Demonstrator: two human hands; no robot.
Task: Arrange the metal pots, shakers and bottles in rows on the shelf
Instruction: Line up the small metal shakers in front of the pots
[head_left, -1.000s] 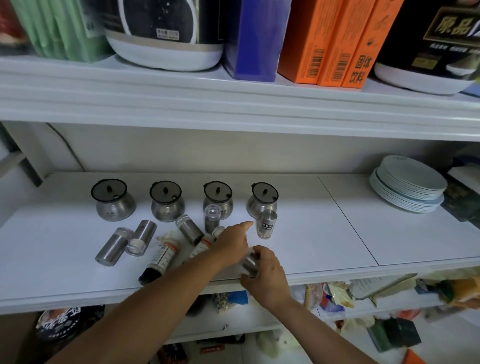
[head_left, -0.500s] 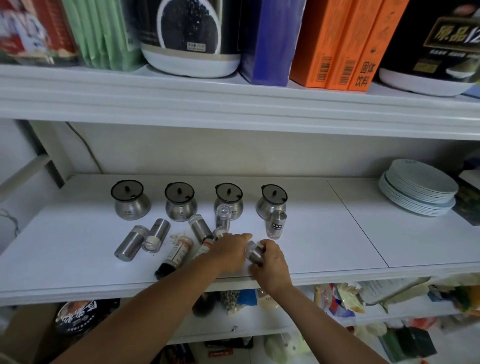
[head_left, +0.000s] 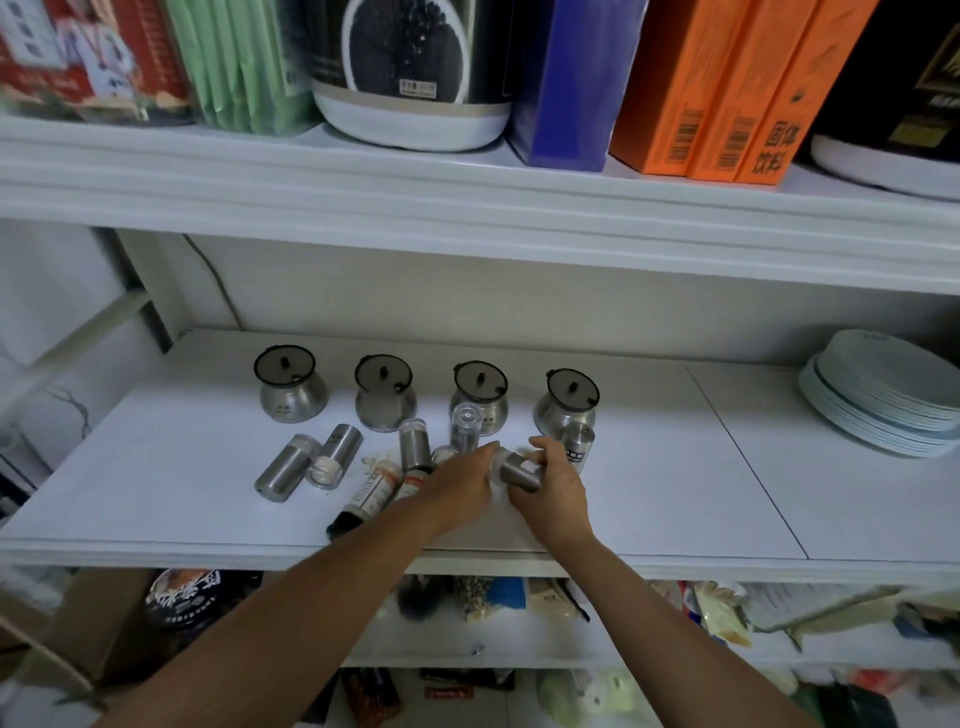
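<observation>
Several metal pots with dark lids stand in a row at the back of the white shelf (head_left: 156, 478), from the leftmost pot (head_left: 291, 391) to the rightmost pot (head_left: 569, 408). My right hand (head_left: 550, 488) holds a metal shaker (head_left: 517, 470) tilted on its side, just above the shelf. My left hand (head_left: 460, 480) touches the shaker's left end, fingers curled. Two shakers stand upright in front of the pots (head_left: 464, 427) (head_left: 578, 439). Other shakers (head_left: 283, 467) (head_left: 335, 454) (head_left: 414, 444) lie on their sides at the left. Two labelled bottles (head_left: 366, 496) lie beside my left wrist.
A stack of pale plates (head_left: 878, 395) sits at the shelf's right end. The upper shelf carries orange boxes (head_left: 727, 88), a blue box (head_left: 566, 83) and round containers (head_left: 410, 67). Below the shelf's front edge, bags and packets crowd a lower shelf (head_left: 519, 597).
My right hand has lifted the shaker off the shelf's front and carried it back toward the pots. My left hand closed in on the shaker's end. The camera view shifted left.
</observation>
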